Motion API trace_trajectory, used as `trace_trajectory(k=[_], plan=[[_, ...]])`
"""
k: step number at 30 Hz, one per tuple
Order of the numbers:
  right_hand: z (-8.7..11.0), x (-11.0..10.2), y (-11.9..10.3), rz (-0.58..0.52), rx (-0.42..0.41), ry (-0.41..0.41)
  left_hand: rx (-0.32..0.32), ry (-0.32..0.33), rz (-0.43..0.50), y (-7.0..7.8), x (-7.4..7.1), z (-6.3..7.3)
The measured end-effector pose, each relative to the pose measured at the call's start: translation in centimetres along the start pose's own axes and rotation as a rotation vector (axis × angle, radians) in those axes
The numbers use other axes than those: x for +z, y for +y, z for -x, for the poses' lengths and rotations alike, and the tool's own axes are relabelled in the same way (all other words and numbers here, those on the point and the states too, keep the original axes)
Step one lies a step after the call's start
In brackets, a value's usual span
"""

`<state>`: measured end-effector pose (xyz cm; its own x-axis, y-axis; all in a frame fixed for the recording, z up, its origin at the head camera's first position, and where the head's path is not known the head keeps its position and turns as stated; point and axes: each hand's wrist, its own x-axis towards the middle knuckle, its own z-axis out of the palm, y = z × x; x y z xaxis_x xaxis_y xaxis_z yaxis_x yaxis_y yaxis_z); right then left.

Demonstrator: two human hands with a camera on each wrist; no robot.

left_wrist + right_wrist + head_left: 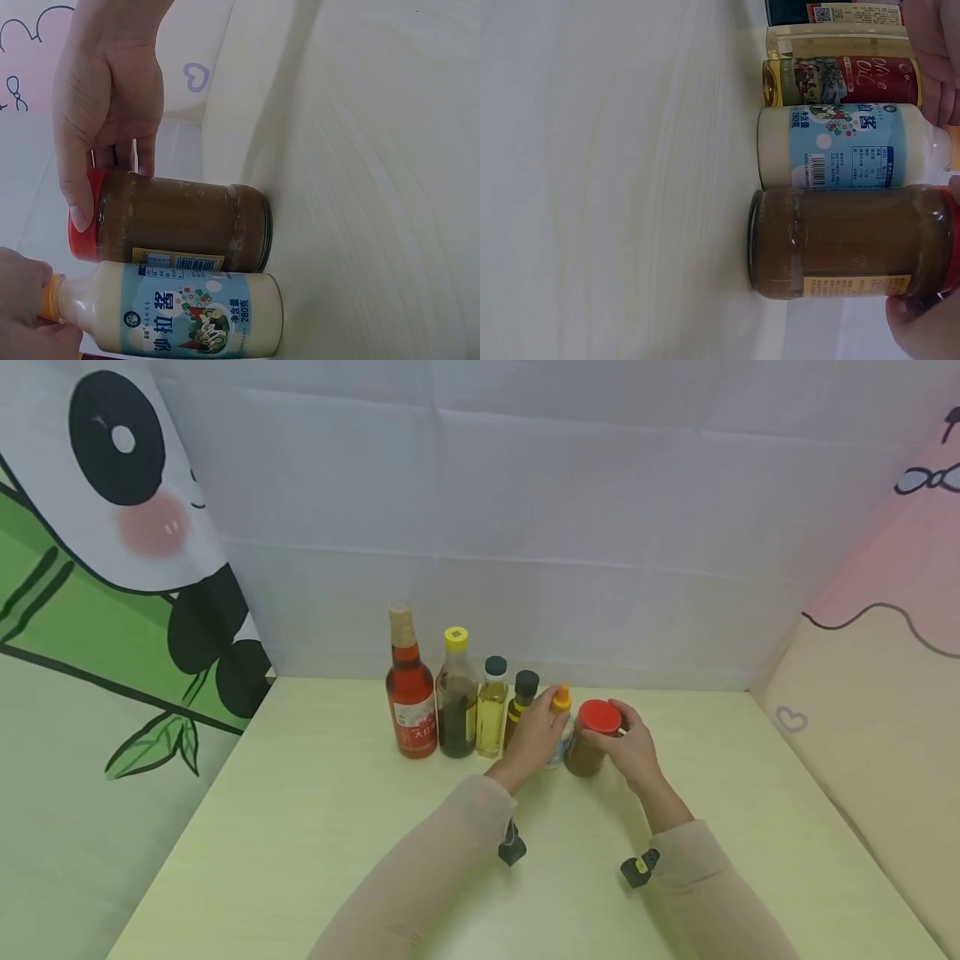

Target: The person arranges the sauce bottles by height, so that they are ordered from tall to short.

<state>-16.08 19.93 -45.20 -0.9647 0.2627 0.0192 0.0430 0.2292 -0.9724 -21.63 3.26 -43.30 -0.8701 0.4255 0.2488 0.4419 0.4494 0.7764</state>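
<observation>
A squeeze bottle of salad dressing (187, 311), with a blue label and an orange cap (561, 697), stands upright on the table. My left hand (531, 733) pinches it at the cap. Right beside it stands a jar of brown paste (583, 757) with a red lid (600, 717); jar and bottle seem to touch. Fingers and thumb of my right hand (633, 750) curl round the jar's lid. On the other side of the dressing is a small olive oil bottle (844, 81), partly hidden behind my left hand in the head view.
Leftward the row continues with a pale yellow oil bottle (492, 710), a dark sauce bottle (456, 702) with a yellow cap, and a tall red bottle (412, 706). A white sheet (487, 510) hangs behind the pale table (315, 827).
</observation>
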Motion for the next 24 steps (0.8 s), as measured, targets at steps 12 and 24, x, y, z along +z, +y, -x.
trace_trajectory(k=[12, 24], plan=[[1.1, 0.2, -0.9, 0.273, -0.054, 0.01, -0.001, -0.036, 0.036, -0.3, 0.7, 2.4], [3.3, 1.5, -2.0, 0.444, -0.245, 0.04, 0.072, -0.075, -0.031, -1.8, -1.2, 6.3]])
